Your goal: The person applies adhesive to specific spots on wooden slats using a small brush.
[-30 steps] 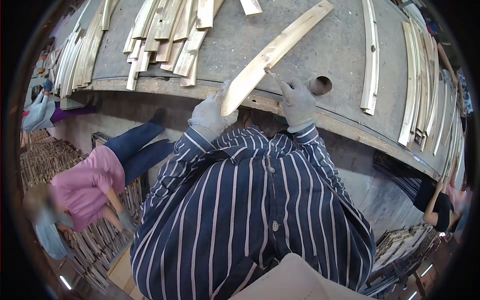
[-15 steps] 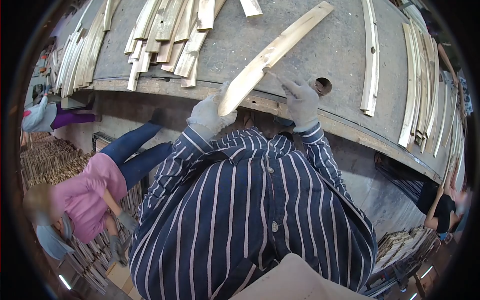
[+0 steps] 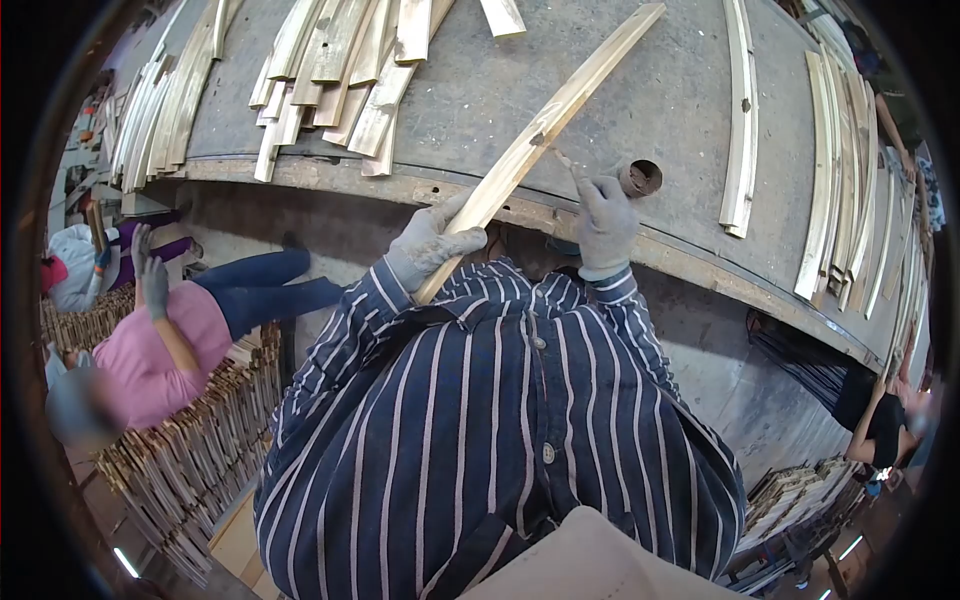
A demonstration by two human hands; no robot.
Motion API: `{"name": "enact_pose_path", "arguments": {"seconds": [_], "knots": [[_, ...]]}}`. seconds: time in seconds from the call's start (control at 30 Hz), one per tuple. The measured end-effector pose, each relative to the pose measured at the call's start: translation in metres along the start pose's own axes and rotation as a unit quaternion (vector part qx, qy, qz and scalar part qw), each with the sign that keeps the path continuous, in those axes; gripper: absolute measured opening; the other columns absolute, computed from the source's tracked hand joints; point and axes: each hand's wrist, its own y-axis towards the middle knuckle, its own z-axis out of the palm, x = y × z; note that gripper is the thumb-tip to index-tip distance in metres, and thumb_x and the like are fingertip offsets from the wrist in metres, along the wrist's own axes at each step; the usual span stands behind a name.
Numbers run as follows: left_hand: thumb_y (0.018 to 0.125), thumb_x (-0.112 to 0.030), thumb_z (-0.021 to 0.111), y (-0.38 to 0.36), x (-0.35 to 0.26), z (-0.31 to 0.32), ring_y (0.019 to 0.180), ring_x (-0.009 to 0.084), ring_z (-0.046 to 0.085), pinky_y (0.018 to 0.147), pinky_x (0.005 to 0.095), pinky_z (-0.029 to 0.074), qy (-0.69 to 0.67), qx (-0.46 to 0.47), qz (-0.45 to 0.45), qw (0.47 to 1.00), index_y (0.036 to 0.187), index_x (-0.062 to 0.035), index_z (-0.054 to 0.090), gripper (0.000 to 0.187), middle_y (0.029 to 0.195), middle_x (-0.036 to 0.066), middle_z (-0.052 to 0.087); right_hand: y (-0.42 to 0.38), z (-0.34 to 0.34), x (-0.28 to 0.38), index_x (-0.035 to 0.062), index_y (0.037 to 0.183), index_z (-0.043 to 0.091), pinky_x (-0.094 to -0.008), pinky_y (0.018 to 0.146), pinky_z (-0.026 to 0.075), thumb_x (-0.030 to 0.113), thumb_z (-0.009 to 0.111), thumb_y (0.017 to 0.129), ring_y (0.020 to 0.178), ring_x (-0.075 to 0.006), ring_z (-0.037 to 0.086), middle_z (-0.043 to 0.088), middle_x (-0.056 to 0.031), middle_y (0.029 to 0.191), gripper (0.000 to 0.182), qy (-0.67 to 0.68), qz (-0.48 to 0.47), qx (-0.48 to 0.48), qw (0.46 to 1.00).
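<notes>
Gloved in grey, my left hand (image 3: pixel 436 244) is wrapped round the near end of a long wooden strip (image 3: pixel 520 158), which slants up and right over the table edge. A dark spot (image 3: pixel 538 139) marks the strip near its middle. My right hand (image 3: pixel 606 222), also gloved, is closed on a thin tool (image 3: pixel 563 157) whose tip points at the strip near that spot. Just right of my right hand, a round can (image 3: pixel 641 178) with brown material inside sits on the table.
The grey table (image 3: pixel 460 120) bears a pile of strips (image 3: pixel 340 60) at left, a narrow pair (image 3: pixel 741 120) and more strips (image 3: pixel 835 180) at right. A person in pink (image 3: pixel 165 350) is at the left beside stacked wood (image 3: pixel 200 440); other people are at far left and right.
The strip has turned onto a narrower face and slid toward me, with my left hand further along it. My right hand has lowered slightly. The person in pink has raised their hands.
</notes>
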Motion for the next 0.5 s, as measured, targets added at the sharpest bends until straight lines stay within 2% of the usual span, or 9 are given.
{"name": "enact_pose_path", "arguments": {"seconds": [0.03, 0.1, 0.13, 0.2, 0.23, 0.3, 0.37, 0.43, 0.5], "knots": [[0.081, -0.018, 0.071, 0.002, 0.006, -0.001, 0.095, 0.0140, 0.056, 0.085, 0.0279, 0.046, -0.001, 0.000, 0.000, 1.000, 0.141, -0.0017, 0.041, 0.069, 0.120, 0.009, 0.057, 0.004, -0.006, 0.001, 0.0171, 0.102, 0.069, -0.0355, 0.062, 0.050, 0.004, 0.060, 0.078, 0.076, -0.0258, 0.062, 0.062, -0.0055, 0.086, 0.029, -0.010, 0.018, 0.002, 1.000], [0.080, -0.025, 0.071, 0.007, 0.017, -0.003, 0.091, 0.0222, 0.063, 0.082, 0.0323, 0.049, 0.180, -0.058, 0.067, 0.980, 0.143, -0.0065, 0.039, 0.072, 0.113, 0.014, 0.063, 0.007, -0.010, 0.003, 0.0171, 0.102, 0.068, -0.0357, 0.062, 0.050, 0.004, 0.060, 0.078, 0.076, -0.0258, 0.063, 0.062, -0.0051, 0.086, 0.028, -0.023, 0.039, 0.005, 0.999], [0.080, -0.025, 0.071, 0.007, 0.018, -0.003, 0.091, 0.0222, 0.063, 0.082, 0.0323, 0.049, 0.180, -0.055, 0.067, 0.980, 0.143, -0.0065, 0.039, 0.072, 0.113, 0.014, 0.063, 0.009, -0.008, 0.003, 0.0176, 0.103, 0.068, -0.0360, 0.061, 0.049, 0.005, 0.060, 0.078, 0.074, -0.0259, 0.062, 0.062, -0.0049, 0.086, 0.029, -0.018, 0.030, 0.008, 0.999], [0.078, -0.033, 0.071, 0.008, 0.017, -0.003, 0.092, 0.0341, 0.065, 0.082, 0.0373, 0.050, 0.432, -0.122, 0.004, 0.894, 0.144, -0.0123, 0.036, 0.078, 0.108, 0.021, 0.064, 0.012, -0.004, 0.005, 0.0181, 0.104, 0.067, -0.0364, 0.060, 0.049, 0.005, 0.059, 0.079, 0.073, -0.0259, 0.062, 0.061, -0.0048, 0.086, 0.030, -0.014, 0.023, 0.010, 1.000], [0.078, -0.033, 0.071, 0.008, 0.018, -0.004, 0.092, 0.0341, 0.065, 0.082, 0.0373, 0.050, 0.432, -0.121, 0.004, 0.894, 0.144, -0.0123, 0.036, 0.078, 0.108, 0.021, 0.064, 0.012, -0.001, 0.006, 0.0186, 0.106, 0.067, -0.0367, 0.060, 0.049, 0.006, 0.059, 0.079, 0.072, -0.0259, 0.062, 0.061, -0.0049, 0.086, 0.031, -0.040, 0.019, 0.027, 0.999], [0.076, -0.036, 0.070, 0.006, 0.020, -0.003, 0.096, 0.0383, 0.063, 0.082, 0.0395, 0.050, 0.457, -0.154, 0.070, 0.873, 0.146, -0.0165, 0.033, 0.082, 0.106, 0.024, 0.063, 0.012, 0.000, 0.010, 0.0192, 0.107, 0.066, -0.0371, 0.059, 0.049, 0.007, 0.058, 0.079, 0.071, -0.0258, 0.062, 0.060, -0.0050, 0.086, 0.031, -0.066, 0.014, 0.046, 0.997], [0.076, -0.035, 0.069, 0.006, 0.016, -0.002, 0.094, 0.0378, 0.063, 0.081, 0.0401, 0.050, 0.478, -0.157, 0.065, 0.862, 0.146, -0.0161, 0.031, 0.082, 0.105, 0.022, 0.064, 0.012, -0.001, 0.016, 0.0188, 0.112, 0.066, -0.0372, 0.062, 0.049, 0.007, 0.058, 0.081, 0.074, -0.0266, 0.062, 0.062, -0.0055, 0.092, 0.033, -0.124, 0.021, 0.105, 0.986], [0.076, -0.034, 0.069, 0.006, 0.015, -0.003, 0.092, 0.0373, 0.063, 0.080, 0.0408, 0.051, 0.497, -0.159, 0.061, 0.851, 0.147, -0.0158, 0.030, 0.083, 0.104, 0.020, 0.064, 0.009, 0.002, 0.017, 0.0195, 0.112, 0.065, -0.0372, 0.062, 0.049, 0.007, 0.058, 0.080, 0.073, -0.0268, 0.062, 0.062, -0.0051, 0.093, 0.035, -0.124, 0.017, 0.117, 0.985], [0.075, -0.036, 0.068, 0.008, 0.017, -0.004, 0.093, 0.0353, 0.063, 0.081, 0.0420, 0.050, 0.509, -0.170, 0.048, 0.843, 0.144, -0.0182, 0.035, 0.078, 0.106, 0.017, 0.063, 0.007, 0.002, 0.018, 0.0203, 0.113, 0.065, -0.0372, 0.062, 0.049, 0.007, 0.058, 0.080, 0.073, -0.0269, 0.062, 0.061, -0.0046, 0.094, 0.037, -0.124, 0.013, 0.128, 0.984]]}}
